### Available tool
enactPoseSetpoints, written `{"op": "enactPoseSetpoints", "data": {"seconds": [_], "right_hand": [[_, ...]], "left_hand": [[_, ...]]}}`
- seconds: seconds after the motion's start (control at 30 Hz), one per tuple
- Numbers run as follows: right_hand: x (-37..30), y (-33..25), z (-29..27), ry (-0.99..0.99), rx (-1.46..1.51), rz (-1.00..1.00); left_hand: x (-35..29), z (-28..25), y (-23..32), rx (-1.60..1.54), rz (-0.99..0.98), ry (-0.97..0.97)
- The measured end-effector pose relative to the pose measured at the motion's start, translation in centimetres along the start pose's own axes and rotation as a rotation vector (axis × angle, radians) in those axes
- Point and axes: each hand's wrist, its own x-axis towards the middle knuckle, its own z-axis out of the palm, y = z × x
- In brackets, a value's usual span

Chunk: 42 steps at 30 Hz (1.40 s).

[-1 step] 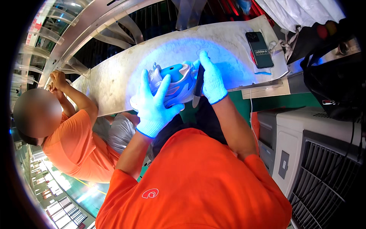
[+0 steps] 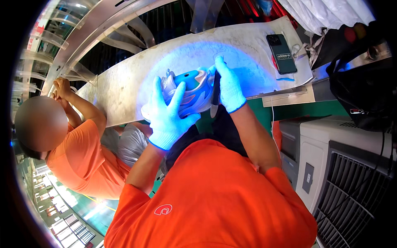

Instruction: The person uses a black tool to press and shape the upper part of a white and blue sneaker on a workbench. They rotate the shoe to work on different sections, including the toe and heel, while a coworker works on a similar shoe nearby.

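Note:
A pale sneaker point(image 2: 194, 98) with a teal area showing at its opening is at the table's near edge, lit blue. My gloved left hand point(image 2: 170, 118) grips its near left side, fingers apart over the upper and thumb low along the sole. On the sneaker's right, my gloved right hand point(image 2: 230, 87) is closed around a slim dark tool point(image 2: 216, 89). The tool's rounded, lighter tip point(image 2: 214, 111) points down toward me. My right fingers sit close against the shoe's end, partly hidden, so whether they touch it I cannot tell.
A worn pale table point(image 2: 124, 78) runs across in front of me, with a phone point(image 2: 282, 53) on its right. A black bag point(image 2: 364, 91) hangs at the right above a grey vented machine point(image 2: 351, 177). At left sits a co-worker in an orange shirt point(image 2: 84, 159), hands raised near the rack.
The dark tool and my right hand have shifted very slightly. Both hands keep their hold, and the sneaker stays in nearly the same place.

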Motion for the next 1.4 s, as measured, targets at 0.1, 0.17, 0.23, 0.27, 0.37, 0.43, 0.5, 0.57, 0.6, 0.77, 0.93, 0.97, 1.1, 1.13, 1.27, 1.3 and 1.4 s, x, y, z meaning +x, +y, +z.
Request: {"op": "enactPoseSetpoints", "data": {"seconds": [0.1, 0.17, 0.23, 0.27, 0.37, 0.43, 0.5, 0.57, 0.6, 0.77, 0.93, 0.97, 1.1, 1.13, 1.27, 1.3, 1.4], "right_hand": [[1.4, 1.5, -1.1, -0.032, -0.060, -0.017], [1.0, 1.4, -0.7, 0.002, -0.123, -0.009], [-0.2, 0.3, 0.6, 0.079, -0.214, 0.020], [0.0, 0.5, 0.7, 0.103, -0.237, -0.004], [0.8, 0.6, 0.2, 0.134, -0.418, -0.034], [1.0, 0.5, 0.7, 0.160, -0.378, -0.050], [1.3, 0.8, 0.5, 0.141, -0.214, 0.008], [0.8, 1.1, 1.2, 0.183, -0.206, 0.000], [0.6, 1.1, 1.5, 0.204, -0.202, -0.002], [0.2, 1.2, 2.0, 0.287, -0.280, -0.060], [2.3, 2.0, 1.1, 0.369, -0.600, -0.209], [2.4, 2.1, 1.1, 0.330, -0.525, -0.191], [1.2, 1.8, 2.1, 0.415, -0.338, -0.121], [0.8, 1.7, 2.3, 0.425, -0.312, -0.134], [0.1, 1.8, 2.9, 0.501, -0.284, -0.202], [0.1, 2.0, 2.8, 0.529, -0.297, -0.223], [0.6, 2.6, 2.5, 0.507, -0.276, -0.386]], "left_hand": [[-0.4, 0.6, -0.2, -0.026, 0.046, 0.069], [-0.6, 0.8, -0.4, -0.033, 0.051, 0.076], [-0.8, 0.9, -0.5, -0.082, 0.035, 0.057], [-1.1, 1.0, -0.4, -0.127, 0.020, 0.036], [-0.8, 1.3, -0.2, -0.173, -0.002, 0.022], [-0.4, 1.3, -0.2, -0.182, -0.011, 0.023], [-0.2, 1.3, -0.5, -0.198, -0.021, 0.018], [0.1, 0.8, -0.7, -0.170, -0.020, -0.001], [0.3, 0.5, -0.7, -0.156, -0.021, -0.010], [0.9, 0.2, -0.7, -0.139, 0.001, -0.001], [1.6, 0.5, -0.4, -0.130, -0.053, -0.036], [1.6, 0.4, -0.5, -0.122, -0.064, -0.044], [2.0, 0.0, -1.1, -0.158, 0.003, -0.010], [1.8, 0.2, -1.0, -0.147, -0.009, -0.014], [1.7, -0.1, -0.6, -0.148, -0.037, -0.034], [1.7, 0.0, -0.5, -0.159, -0.039, -0.039], [1.5, 0.7, -0.5, -0.266, -0.034, -0.031]]}}
